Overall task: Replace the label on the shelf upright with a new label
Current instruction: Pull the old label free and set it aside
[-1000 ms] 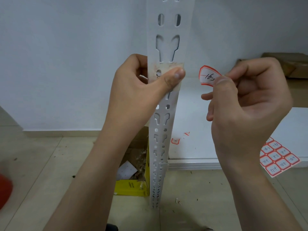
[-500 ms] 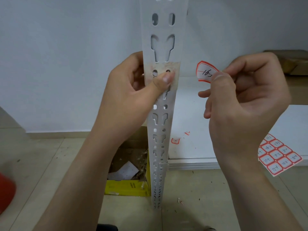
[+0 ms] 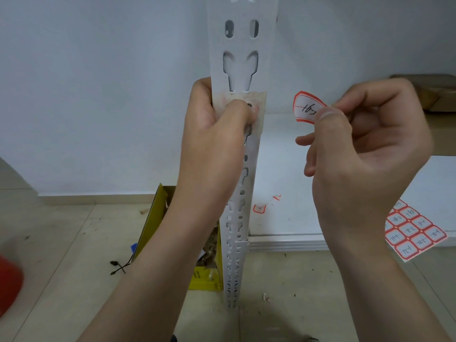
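Observation:
A white perforated shelf upright (image 3: 243, 33) rises through the middle of the view. A stained patch of old label residue (image 3: 259, 101) crosses it at hand height. My left hand (image 3: 217, 134) wraps around the upright, its thumb pressed on that patch. My right hand (image 3: 365, 144) is to the right of the upright and pinches a red-bordered white label (image 3: 306, 107) with handwriting on it between thumb and forefinger. The label hangs in the air, apart from the upright.
A sheet of red-bordered labels (image 3: 414, 233) overhangs the white shelf board (image 3: 283, 174) at the right. Peeled label scraps (image 3: 259, 208) lie on the board. A yellow box (image 3: 158, 218) of debris stands on the floor behind the upright. Cardboard (image 3: 434, 92) lies far right.
My left thumb has slid left across the residue patch, from its right edge to its centre. The right hand with the new label has stayed nearly still.

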`<state>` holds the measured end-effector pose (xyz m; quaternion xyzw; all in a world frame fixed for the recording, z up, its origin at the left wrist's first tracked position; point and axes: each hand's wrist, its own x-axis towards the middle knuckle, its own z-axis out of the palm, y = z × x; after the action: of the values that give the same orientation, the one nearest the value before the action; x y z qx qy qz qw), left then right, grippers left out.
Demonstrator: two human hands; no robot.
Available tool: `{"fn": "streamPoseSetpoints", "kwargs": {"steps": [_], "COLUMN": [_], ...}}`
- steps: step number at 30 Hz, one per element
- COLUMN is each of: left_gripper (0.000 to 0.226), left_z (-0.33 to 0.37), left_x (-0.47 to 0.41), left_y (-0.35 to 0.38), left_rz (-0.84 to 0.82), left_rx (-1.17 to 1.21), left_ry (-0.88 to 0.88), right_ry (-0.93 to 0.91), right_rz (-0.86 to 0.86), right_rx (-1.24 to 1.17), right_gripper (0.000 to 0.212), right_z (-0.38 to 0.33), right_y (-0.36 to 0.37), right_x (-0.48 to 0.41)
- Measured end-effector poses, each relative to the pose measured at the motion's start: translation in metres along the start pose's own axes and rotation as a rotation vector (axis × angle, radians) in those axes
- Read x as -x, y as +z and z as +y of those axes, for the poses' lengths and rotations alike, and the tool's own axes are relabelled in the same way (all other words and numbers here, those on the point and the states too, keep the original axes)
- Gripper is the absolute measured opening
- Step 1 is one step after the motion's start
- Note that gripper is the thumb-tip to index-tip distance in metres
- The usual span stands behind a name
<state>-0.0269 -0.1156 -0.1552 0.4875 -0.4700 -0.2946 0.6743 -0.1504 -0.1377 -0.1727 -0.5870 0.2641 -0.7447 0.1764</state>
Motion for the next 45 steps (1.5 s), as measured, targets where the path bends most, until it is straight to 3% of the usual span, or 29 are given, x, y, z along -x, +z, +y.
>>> {"fn": "streamPoseSetpoints", "kwargs": {"steps": [6, 9, 25, 45], "left_gripper": [0.005, 0.014, 0.012, 0.027], "left_z": [-0.001, -0.0029, -0.0044, -0.0058], "left_x": [0.0001, -0.0015, -0.0037, -0.0038], "left_y": [0.001, 0.0008, 0.0028, 0.0038], "left_rz": [0.001, 0.007, 0.026, 0.044], "left_rx": [0.008, -0.018, 0.007, 0.014], "left_ry": [0.028, 0.028, 0.012, 0.031], "right_ry": [0.002, 0.004, 0.01, 0.013], "right_rz": [-0.003, -0.003, -0.011, -0.017], "right_rx": [0.0, 0.002, 0.002, 0.003], "right_gripper": [0.018, 0.018, 0.019, 0.018], "right_z": [0.0002, 0.0002, 0.0001, -0.0005], "right_y": [0.0003, 0.0007, -0.0005, 0.0003], "right_x": [-0.0009, -0.001, -0.0006, -0.0004]}}
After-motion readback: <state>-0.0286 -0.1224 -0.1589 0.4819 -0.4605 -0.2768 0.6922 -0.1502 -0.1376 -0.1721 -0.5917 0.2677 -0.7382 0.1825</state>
